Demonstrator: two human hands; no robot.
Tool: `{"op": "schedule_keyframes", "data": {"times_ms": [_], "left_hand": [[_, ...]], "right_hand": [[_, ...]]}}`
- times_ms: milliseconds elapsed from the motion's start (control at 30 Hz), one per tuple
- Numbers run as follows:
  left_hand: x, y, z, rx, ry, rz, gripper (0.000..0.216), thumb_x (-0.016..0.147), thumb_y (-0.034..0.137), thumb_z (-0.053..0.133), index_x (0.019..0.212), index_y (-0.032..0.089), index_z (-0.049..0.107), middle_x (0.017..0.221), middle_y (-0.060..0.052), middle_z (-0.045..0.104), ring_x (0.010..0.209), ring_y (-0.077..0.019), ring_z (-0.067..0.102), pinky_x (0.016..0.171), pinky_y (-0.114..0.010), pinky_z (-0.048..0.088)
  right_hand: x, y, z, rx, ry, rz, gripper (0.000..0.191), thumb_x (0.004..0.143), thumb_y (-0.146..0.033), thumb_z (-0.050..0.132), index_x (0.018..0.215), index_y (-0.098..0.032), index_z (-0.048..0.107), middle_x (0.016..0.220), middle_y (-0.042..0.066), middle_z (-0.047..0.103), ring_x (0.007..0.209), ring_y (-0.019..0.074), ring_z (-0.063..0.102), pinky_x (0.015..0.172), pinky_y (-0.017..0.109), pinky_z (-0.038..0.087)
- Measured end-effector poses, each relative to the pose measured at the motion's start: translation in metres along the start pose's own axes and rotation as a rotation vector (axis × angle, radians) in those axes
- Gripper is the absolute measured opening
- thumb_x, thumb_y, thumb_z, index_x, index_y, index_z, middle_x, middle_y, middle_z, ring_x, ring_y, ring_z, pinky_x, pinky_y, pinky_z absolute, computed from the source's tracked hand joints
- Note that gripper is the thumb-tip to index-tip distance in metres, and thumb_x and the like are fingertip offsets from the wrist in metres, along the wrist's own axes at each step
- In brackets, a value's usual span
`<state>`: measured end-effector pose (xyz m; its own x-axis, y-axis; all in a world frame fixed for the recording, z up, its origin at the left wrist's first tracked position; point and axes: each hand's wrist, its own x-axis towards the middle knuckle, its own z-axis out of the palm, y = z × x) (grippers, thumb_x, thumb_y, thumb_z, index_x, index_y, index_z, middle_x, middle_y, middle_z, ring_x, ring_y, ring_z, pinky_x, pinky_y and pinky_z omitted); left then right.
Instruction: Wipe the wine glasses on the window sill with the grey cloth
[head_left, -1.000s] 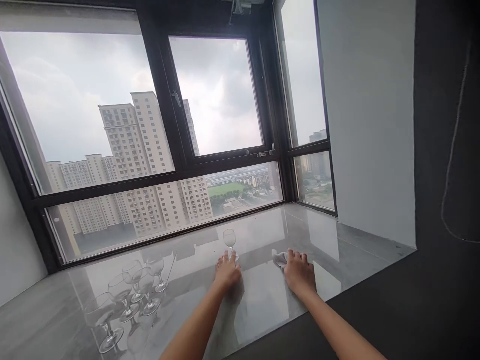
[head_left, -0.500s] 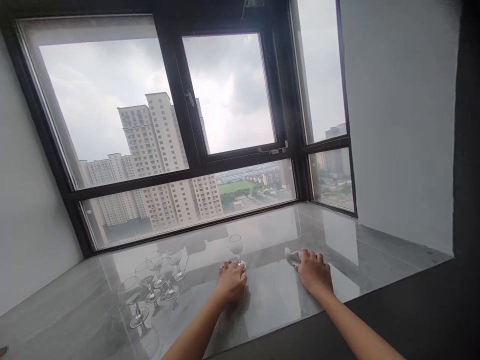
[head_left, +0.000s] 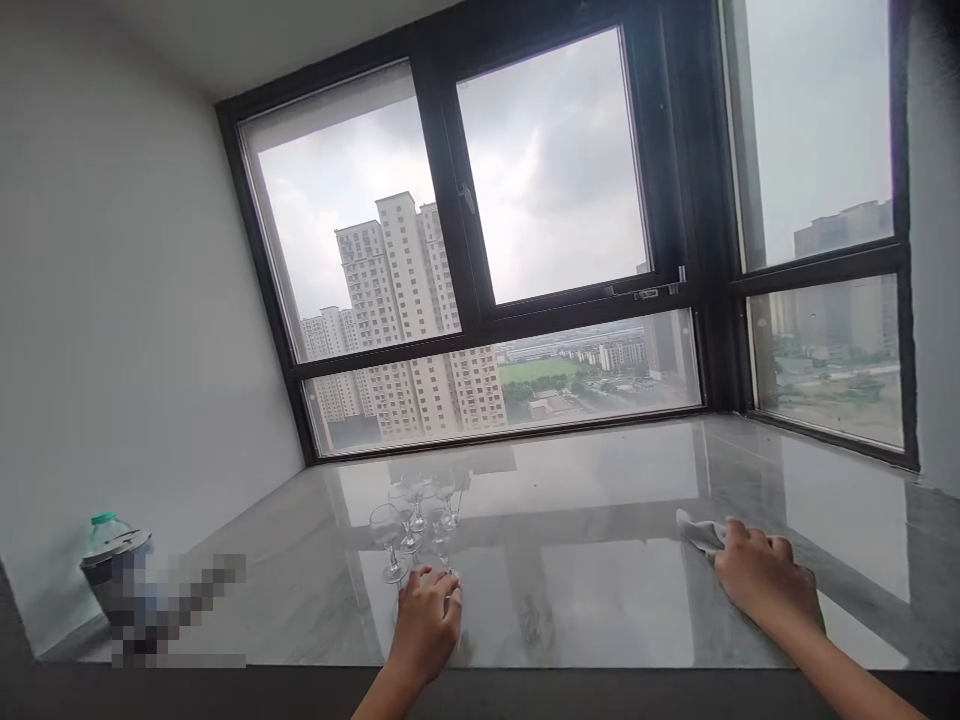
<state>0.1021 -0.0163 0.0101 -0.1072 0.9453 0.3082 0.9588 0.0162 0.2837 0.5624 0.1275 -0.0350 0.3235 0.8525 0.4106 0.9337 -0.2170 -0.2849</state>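
Several clear stemmed wine glasses [head_left: 386, 528] stand close together on the glossy grey sill. My left hand [head_left: 429, 615] is at the front of this group, its fingers bent around the foot of the nearest wine glass [head_left: 441, 540]. The fingers partly hide that foot, and the see-through bowls overlap, so their outlines are hard to separate. Farther right, my right hand [head_left: 769, 578] grips a crumpled white cloth [head_left: 701, 532]. The cloth sticks out past the fingertips and rests on the sill.
The stone sill [head_left: 600, 570] reflects the windows and ends at a straight front edge. A dark container [head_left: 112, 565] with a green-capped bottle [head_left: 103, 530] stands at the left wall, partly pixelated. Dark-framed windows [head_left: 555, 180] rise behind the sill.
The view has swung left, bringing the container in. My left hand has gone from the lone glass's spot to the group, and that spot no longer holds a glass. My right hand keeps the cloth.
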Motion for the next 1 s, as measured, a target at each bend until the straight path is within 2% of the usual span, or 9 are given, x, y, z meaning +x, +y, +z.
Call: {"op": "schedule_keyframes", "data": {"times_ms": [167, 300, 467, 633, 867, 1000], "left_hand": [[0.015, -0.024, 0.005, -0.140, 0.026, 0.020, 0.030, 0.080, 0.018, 0.047, 0.097, 0.021, 0.071, 0.109, -0.006, 0.069, 0.111, -0.0212, 0.055, 0.097, -0.032, 0.039], [0.030, -0.022, 0.013, -0.227, 0.034, 0.091, 0.025, 0.076, 0.013, 0.050, 0.086, 0.020, 0.072, 0.104, -0.006, 0.070, 0.108, -0.0198, 0.058, 0.097, -0.030, 0.040], [0.051, 0.014, 0.033, -0.300, -0.021, 0.232, 0.024, 0.079, 0.015, 0.052, 0.084, 0.021, 0.075, 0.096, -0.005, 0.070, 0.095, -0.0175, 0.062, 0.090, -0.028, 0.043], [0.068, 0.054, 0.056, -0.342, -0.031, 0.369, 0.022, 0.082, 0.016, 0.053, 0.083, 0.023, 0.075, 0.092, -0.004, 0.070, 0.094, -0.0175, 0.061, 0.086, -0.027, 0.043], [0.067, 0.050, 0.056, -0.269, 0.060, 0.276, 0.026, 0.083, 0.012, 0.050, 0.085, 0.021, 0.074, 0.088, -0.004, 0.068, 0.089, -0.0171, 0.060, 0.082, -0.026, 0.043], [0.067, 0.050, 0.055, -0.214, 0.094, 0.199, 0.028, 0.083, 0.011, 0.049, 0.088, 0.021, 0.075, 0.089, -0.004, 0.069, 0.088, -0.0162, 0.061, 0.080, -0.025, 0.043]], "right_hand": [[0.001, 0.000, 0.003, -0.040, 0.032, -0.017, 0.042, 0.090, -0.021, 0.037, 0.123, -0.014, 0.062, 0.117, 0.027, 0.059, 0.111, 0.0364, 0.054, 0.072, 0.044, 0.040], [0.000, -0.001, 0.001, -0.052, 0.025, -0.002, 0.040, 0.089, -0.021, 0.039, 0.121, -0.015, 0.062, 0.116, 0.023, 0.060, 0.111, 0.0353, 0.053, 0.073, 0.042, 0.041], [-0.001, -0.002, -0.002, -0.096, 0.035, -0.013, 0.038, 0.089, -0.020, 0.039, 0.121, -0.013, 0.059, 0.114, 0.019, 0.061, 0.108, 0.0333, 0.054, 0.073, 0.039, 0.042], [-0.004, -0.004, -0.005, -0.107, 0.052, -0.012, 0.037, 0.090, -0.019, 0.037, 0.120, -0.011, 0.057, 0.113, 0.019, 0.061, 0.106, 0.0327, 0.054, 0.072, 0.038, 0.043], [-0.012, -0.009, -0.014, -0.058, 0.113, 0.009, 0.044, 0.088, -0.018, 0.036, 0.129, -0.006, 0.047, 0.112, 0.022, 0.059, 0.104, 0.0359, 0.054, 0.073, 0.039, 0.044], [-0.014, -0.012, -0.009, 0.179, 0.192, -0.046, 0.052, 0.085, -0.022, 0.037, 0.135, -0.006, 0.040, 0.117, 0.023, 0.055, 0.107, 0.0350, 0.054, 0.078, 0.040, 0.045]]}}
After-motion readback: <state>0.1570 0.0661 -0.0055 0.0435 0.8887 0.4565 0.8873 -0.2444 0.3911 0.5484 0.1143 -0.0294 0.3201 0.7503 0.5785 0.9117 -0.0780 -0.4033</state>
